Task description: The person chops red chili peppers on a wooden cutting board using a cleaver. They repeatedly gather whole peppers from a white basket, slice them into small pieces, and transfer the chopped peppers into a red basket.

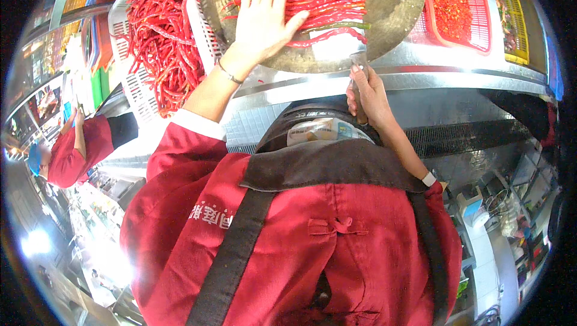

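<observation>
Palm down with its fingers spread, my left hand (263, 17) rests on a row of long red chili peppers (324, 3). One greenish pepper (338, 26) lies among them. The peppers lie side by side across the broad metal blade of a cleaver (336, 49), which is flat on a round wooden chopping block (392, 15). My right hand (372, 96) grips the cleaver's handle at the block's near edge. The left fingers and palm hide part of the peppers' thin ends.
Left of the block, a white plastic basket (118, 24) holds many whole red chilies (164, 42). A pink basket (484, 19) of chopped chili and a yellow basket (523, 33) stand to the right. The steel counter edge (428, 80) runs before me. A co-worker (81, 150) is at far left.
</observation>
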The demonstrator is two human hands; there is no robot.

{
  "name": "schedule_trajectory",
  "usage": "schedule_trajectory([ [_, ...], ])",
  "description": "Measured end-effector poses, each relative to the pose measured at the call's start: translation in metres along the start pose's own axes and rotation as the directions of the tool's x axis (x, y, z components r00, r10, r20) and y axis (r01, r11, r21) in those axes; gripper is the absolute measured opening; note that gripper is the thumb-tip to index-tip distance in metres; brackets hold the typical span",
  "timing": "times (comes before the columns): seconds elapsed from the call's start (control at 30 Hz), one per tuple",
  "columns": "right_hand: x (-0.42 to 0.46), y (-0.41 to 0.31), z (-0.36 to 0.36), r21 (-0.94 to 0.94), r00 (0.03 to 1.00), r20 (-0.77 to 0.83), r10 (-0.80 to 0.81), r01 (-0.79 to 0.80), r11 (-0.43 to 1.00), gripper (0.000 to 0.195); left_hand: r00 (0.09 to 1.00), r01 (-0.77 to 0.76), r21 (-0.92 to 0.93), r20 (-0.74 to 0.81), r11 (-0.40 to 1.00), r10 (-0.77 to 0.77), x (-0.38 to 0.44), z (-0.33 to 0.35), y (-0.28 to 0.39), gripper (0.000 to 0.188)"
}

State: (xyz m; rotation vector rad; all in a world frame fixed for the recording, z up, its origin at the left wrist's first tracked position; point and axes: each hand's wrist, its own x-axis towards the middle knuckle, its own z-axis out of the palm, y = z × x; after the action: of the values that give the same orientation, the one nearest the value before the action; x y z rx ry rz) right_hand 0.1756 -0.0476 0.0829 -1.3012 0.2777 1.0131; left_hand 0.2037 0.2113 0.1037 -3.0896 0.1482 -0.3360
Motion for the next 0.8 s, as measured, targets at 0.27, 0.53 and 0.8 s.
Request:
schedule_trajectory([
  [0.27,-0.003,-0.014,-0.005,-0.019,0.998,0.018,0.056,-0.056,0.998,0.031,0.992,0.073,0.029,0.099,0.997,-0.075,-0.016,0.028,-0.009,0.07],
  [0.53,-0.005,-0.021,-0.022,-0.094,0.985,0.11,0.13,-0.12,0.988,0.031,0.987,0.117,-0.081,0.119,0.99,-0.106,-0.02,0.036,-0.009,0.066],
  [0.8,-0.012,-0.019,-0.013,-0.181,0.995,0.086,0.053,-0.036,0.983,0.035,0.994,0.099,-0.09,0.055,0.991,-0.094,-0.02,0.038,-0.012,0.063],
])
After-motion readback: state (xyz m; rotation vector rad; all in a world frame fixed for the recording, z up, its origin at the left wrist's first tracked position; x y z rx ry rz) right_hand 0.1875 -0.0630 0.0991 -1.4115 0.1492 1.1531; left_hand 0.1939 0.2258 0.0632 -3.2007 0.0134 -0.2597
